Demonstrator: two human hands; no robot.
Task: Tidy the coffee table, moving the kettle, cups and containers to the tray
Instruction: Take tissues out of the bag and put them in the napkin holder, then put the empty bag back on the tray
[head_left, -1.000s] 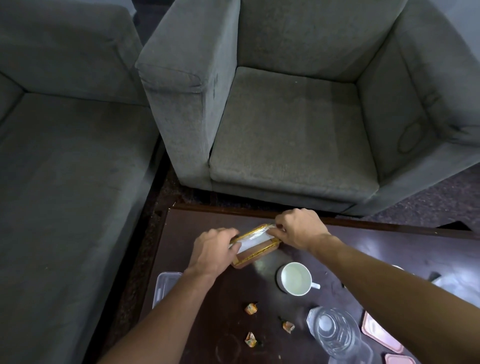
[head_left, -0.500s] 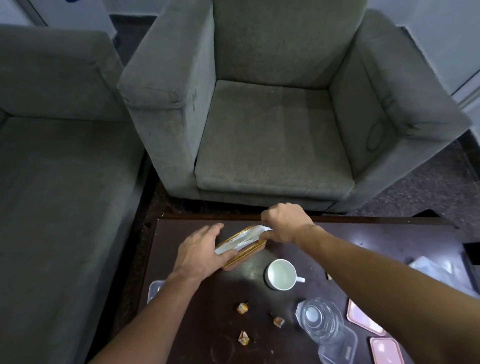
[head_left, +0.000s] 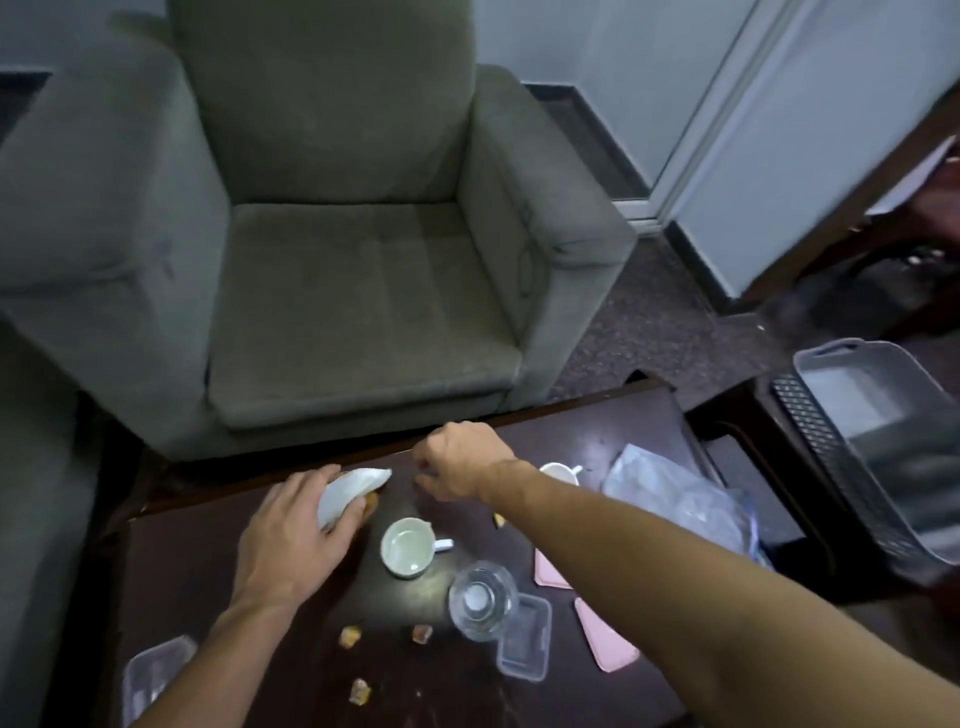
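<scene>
My left hand (head_left: 298, 530) lies over a small brown box with a white paper cover (head_left: 349, 491) at the far side of the dark coffee table (head_left: 218, 582), fingers curled round it. A little to the right, my right hand (head_left: 457, 460) hovers with its fingers curled and nothing visible in them. A white cup (head_left: 408, 545) stands just in front of the hands, and a second cup (head_left: 561, 470) shows behind my right forearm. The glass kettle (head_left: 480, 597) stands nearer me. Off to the right sits a grey tray (head_left: 826, 431).
A clear container (head_left: 524, 644) touches the kettle; another (head_left: 150, 675) sits front left. Two pink lids (head_left: 605, 636) lie under my right arm. A plastic bag (head_left: 670, 504) is at the table's right end. Several sweet wrappers (head_left: 349, 636) are scattered. A grey armchair (head_left: 358, 291) stands behind the table.
My right hand has let go of the white cover and drawn right. The left hand stays on the box. The view has swung right, revealing the tray.
</scene>
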